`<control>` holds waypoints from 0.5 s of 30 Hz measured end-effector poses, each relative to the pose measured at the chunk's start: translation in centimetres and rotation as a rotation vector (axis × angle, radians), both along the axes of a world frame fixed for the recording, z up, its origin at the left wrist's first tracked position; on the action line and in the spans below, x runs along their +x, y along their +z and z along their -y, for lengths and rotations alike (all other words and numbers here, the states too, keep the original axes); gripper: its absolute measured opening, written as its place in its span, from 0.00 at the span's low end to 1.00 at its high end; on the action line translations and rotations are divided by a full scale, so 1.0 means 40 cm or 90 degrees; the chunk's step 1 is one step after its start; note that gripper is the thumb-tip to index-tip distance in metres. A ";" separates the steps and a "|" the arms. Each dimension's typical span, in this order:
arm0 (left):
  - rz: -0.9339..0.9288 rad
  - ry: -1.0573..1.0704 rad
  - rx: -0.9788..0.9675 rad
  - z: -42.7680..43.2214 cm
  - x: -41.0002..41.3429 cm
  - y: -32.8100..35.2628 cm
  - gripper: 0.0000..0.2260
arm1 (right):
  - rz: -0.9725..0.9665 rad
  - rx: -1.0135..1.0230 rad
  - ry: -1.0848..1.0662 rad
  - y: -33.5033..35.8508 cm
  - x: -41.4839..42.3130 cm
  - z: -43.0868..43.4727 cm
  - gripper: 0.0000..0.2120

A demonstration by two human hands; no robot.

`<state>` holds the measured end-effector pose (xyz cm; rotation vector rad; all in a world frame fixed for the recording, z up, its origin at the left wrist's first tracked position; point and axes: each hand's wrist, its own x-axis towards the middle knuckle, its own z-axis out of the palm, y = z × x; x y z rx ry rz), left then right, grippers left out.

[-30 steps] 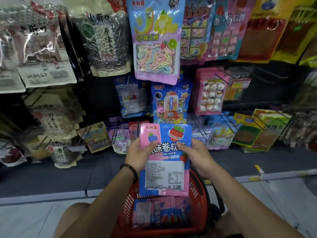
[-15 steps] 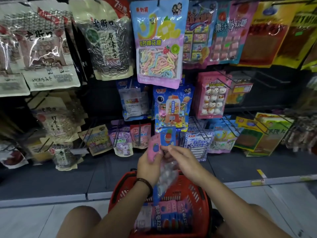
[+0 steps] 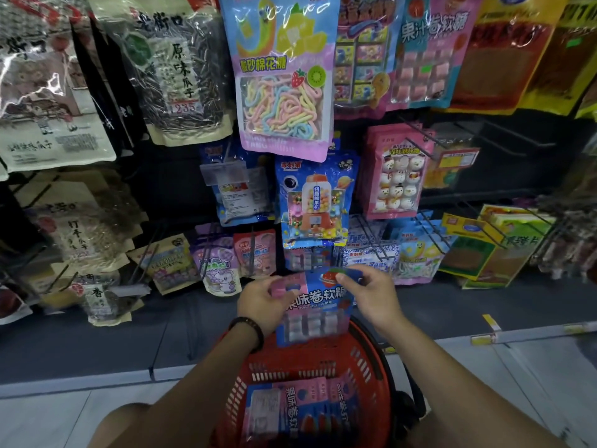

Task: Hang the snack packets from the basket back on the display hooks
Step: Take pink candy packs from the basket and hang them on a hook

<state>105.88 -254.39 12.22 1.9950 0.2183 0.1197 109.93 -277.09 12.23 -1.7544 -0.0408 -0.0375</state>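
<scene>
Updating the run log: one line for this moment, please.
left hand grips packet | right hand pinches its top | basket holds spare packets | not yet hung

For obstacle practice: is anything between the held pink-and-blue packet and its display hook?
The gumball-machine packet hangs over the tops of the matching packets, likely hiding their hook; nothing else visible stands before the held packet.

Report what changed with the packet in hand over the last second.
The pink-and-blue packet was flipped round: a second ago its back label faced the camera, now its printed front does. The left hand and right hand kept hold of its upper part throughout. The red basket and the packets lying in it stayed as they were.
</scene>
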 end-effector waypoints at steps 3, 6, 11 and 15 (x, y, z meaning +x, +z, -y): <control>0.042 0.017 0.053 0.011 0.040 -0.033 0.09 | 0.002 -0.045 -0.002 -0.054 0.023 0.008 0.06; 0.003 -0.007 0.065 0.016 0.092 -0.070 0.19 | -0.028 -0.014 0.002 -0.113 0.051 0.013 0.05; -0.057 0.022 -0.127 0.046 0.145 -0.165 0.05 | -0.054 0.009 0.014 -0.211 0.114 0.015 0.07; -0.073 0.029 -0.158 0.047 0.213 -0.227 0.05 | -0.085 -0.005 0.028 -0.296 0.194 0.007 0.08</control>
